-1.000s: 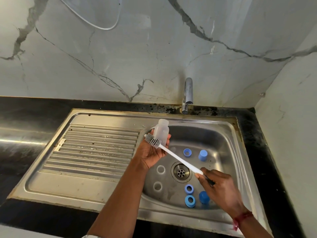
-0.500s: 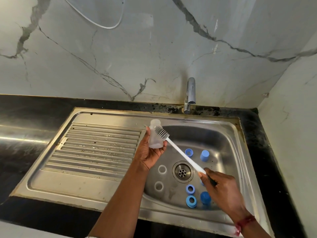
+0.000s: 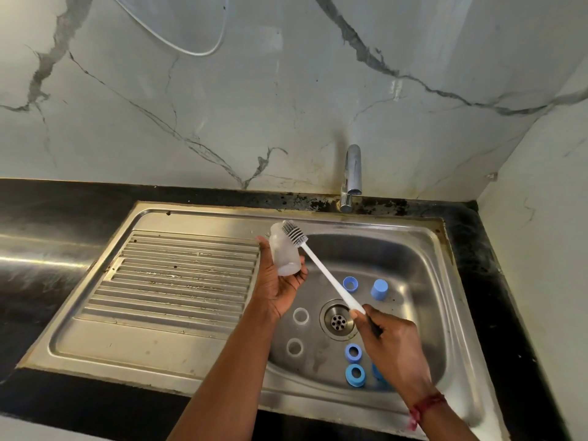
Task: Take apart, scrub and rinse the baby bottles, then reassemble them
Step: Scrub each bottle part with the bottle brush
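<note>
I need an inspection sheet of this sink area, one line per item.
Surface: steel sink with ribbed drainboard, in a black counter.
Job's things: clear bottle; white brush, head at the bottle's top; blue rings, a blue cap and two clear rings in the basin.
Clutter: nothing seen.
Hands: left hand holds the bottle; right hand grips the brush handle.
Cables: white cable looped on the wall.
Surroundings: marbled wall; tap, no stream seen.

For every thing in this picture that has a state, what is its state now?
Bottle: without cap, held in left hand.
Brush: gripped by right hand, head outside the bottle, at its neck.
Tap: off, no water running.
Drain: unplugged.
Sink: no standing water.
Blue cap: loose, closed end up.
Blue rings: loose on the sink floor.
</note>
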Action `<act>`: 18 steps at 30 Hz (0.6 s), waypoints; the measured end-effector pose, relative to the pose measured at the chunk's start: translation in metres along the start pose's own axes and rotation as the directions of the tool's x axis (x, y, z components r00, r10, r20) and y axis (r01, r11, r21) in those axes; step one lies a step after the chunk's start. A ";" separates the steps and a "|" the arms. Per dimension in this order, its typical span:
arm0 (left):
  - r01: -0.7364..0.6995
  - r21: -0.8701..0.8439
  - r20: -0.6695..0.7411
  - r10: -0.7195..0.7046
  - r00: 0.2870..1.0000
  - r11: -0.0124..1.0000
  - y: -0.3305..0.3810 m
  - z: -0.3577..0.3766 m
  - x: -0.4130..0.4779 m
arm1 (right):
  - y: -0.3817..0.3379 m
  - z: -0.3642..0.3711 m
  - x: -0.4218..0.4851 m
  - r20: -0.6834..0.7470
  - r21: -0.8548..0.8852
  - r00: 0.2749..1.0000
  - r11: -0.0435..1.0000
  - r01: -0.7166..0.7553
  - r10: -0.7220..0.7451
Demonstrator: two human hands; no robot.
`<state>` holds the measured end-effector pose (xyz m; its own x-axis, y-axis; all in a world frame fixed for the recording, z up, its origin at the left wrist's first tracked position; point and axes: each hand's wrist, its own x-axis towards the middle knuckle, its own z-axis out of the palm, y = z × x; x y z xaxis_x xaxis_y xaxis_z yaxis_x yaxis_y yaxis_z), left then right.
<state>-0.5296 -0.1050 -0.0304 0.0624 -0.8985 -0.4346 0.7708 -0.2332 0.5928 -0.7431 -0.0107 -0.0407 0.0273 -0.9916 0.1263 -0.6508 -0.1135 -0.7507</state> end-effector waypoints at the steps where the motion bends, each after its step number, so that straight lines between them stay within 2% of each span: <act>1: -0.033 0.006 0.000 0.033 0.999 0.999 0.001 -0.002 0.002 | 0.000 0.001 -0.005 0.007 0.009 1.000 1.000 0.002 -0.002; 4: -0.069 -0.012 0.017 0.069 0.997 0.998 0.002 -0.010 0.009 | 0.006 0.001 -0.021 -0.030 -0.009 0.996 0.997 0.078 -0.079; 7: 0.006 -0.091 0.033 -0.003 0.999 0.996 0.000 -0.016 0.012 | 0.013 0.002 -0.032 -0.020 -0.019 0.994 0.994 0.111 -0.112; 9: 0.050 -0.055 0.035 -0.048 0.998 0.997 -0.004 -0.015 0.011 | 0.014 0.003 -0.034 -0.021 -0.020 0.994 0.994 0.110 -0.111; 12: 0.022 0.054 0.017 -0.023 1.000 0.998 -0.011 -0.008 0.006 | 0.010 0.006 -0.026 -0.039 -0.046 0.997 0.997 0.070 -0.071; 15: 0.026 0.058 -0.023 -0.025 0.999 0.998 -0.014 -0.002 -0.001 | 0.001 0.008 -0.011 -0.056 -0.021 0.998 1.000 -0.010 0.009; 18: 0.007 0.036 -0.012 -0.007 1.000 0.999 -0.012 -0.001 -0.001 | -0.005 0.006 -0.002 -0.019 0.086 0.997 0.993 -0.077 0.079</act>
<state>-0.5390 -0.1006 -0.0376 0.0647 -0.8924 -0.4465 0.7481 -0.2527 0.6136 -0.7348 -0.0082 -0.0411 -0.0385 -0.9962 0.0787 -0.5831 -0.0416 -0.8113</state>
